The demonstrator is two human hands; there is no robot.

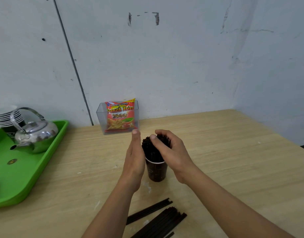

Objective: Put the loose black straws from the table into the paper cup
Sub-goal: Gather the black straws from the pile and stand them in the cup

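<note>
On the wooden table (233,152), the paper cup (156,172) is flanked by both hands. Its standing straws (150,148) are gripped by the curled right hand (171,152), with the left hand (134,160) held flat alongside. The bundle should be squared gently. The loose straws (158,219) lie bodyward of the wrists.

You face a scuffed pale wall (182,57) at 12 o'clock. The wooden table (233,160) reaches a side wall (285,74) at 3 o'clock.
</note>
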